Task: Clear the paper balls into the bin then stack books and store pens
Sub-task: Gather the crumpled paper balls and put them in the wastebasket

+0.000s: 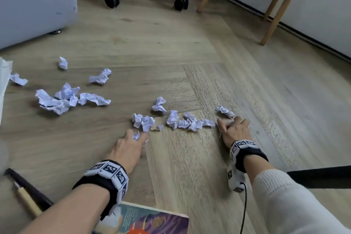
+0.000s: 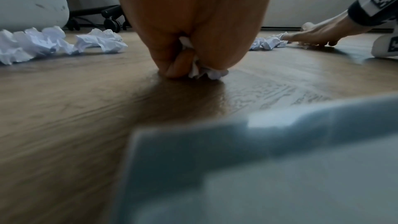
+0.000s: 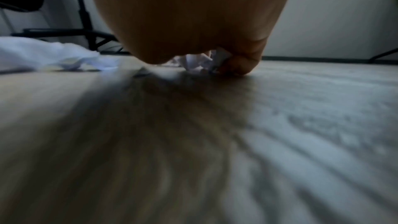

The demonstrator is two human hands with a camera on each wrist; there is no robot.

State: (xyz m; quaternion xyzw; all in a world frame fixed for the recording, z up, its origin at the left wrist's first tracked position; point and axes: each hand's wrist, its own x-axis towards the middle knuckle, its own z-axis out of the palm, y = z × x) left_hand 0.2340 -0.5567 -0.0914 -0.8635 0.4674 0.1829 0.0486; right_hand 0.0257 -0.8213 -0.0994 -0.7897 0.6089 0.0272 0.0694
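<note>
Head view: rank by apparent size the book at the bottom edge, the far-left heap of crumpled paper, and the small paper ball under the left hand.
1. Book, though cropped and nearest the camera, so its lead is unsure.
2. Paper heap.
3. Small paper ball, gripped by the left hand.

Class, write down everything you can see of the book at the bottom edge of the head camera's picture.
The book lies flat on the wooden floor, cut off by the bottom edge, so only part of its cover shows. The cover looks glossy, printed in blue-grey, purple and red-orange, with small text too blurred to read; a pale strip of page edges runs along its far side. The person's left forearm crosses above its near-left corner; contact cannot be judged. No paper ball touches it.
</note>
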